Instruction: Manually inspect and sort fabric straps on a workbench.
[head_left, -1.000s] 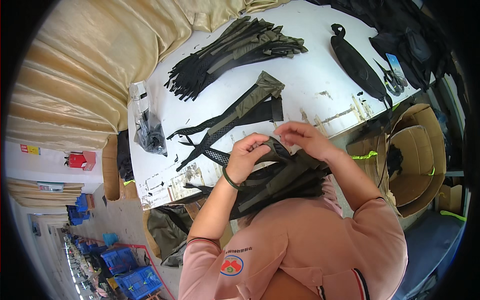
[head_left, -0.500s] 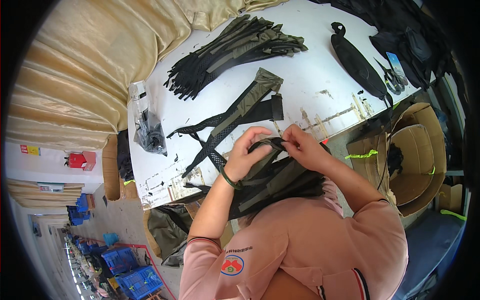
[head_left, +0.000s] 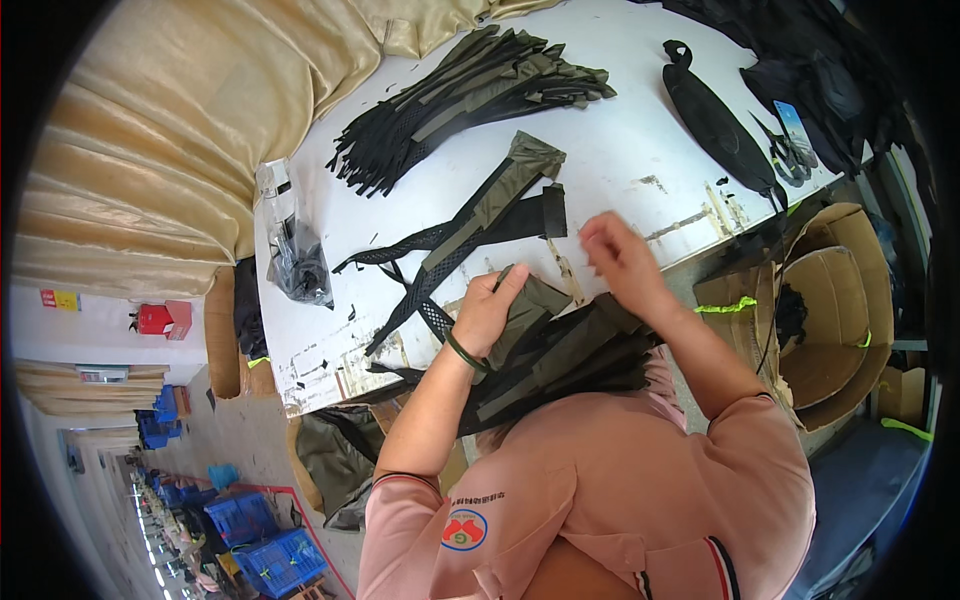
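Observation:
My left hand (head_left: 484, 318) grips an olive and black fabric strap (head_left: 532, 312) between thumb and fingers, at the table's near edge. More straps of the same kind (head_left: 575, 362) lie in a heap across my lap beneath it. Apart from the cloth, my right hand (head_left: 622, 262) hovers over the table edge, its fingers smeared by motion, so what they hold, if anything, is unclear. Just beyond my left hand, two straps with black mesh (head_left: 440, 262) lie crossed on the white table (head_left: 610, 150).
A thick bundle of straps (head_left: 470, 95) lies at the back. To the right are a black padded pouch (head_left: 712, 118), scissors (head_left: 788, 155), a phone (head_left: 795, 130) and dark cloth (head_left: 840, 80). A clear plastic bag (head_left: 298, 255) sits left; an open carton (head_left: 835, 310) stands right.
My right hand has let go of the strap's end and moved up and away to the right. My left hand keeps hold, and the strap's olive end now hangs open.

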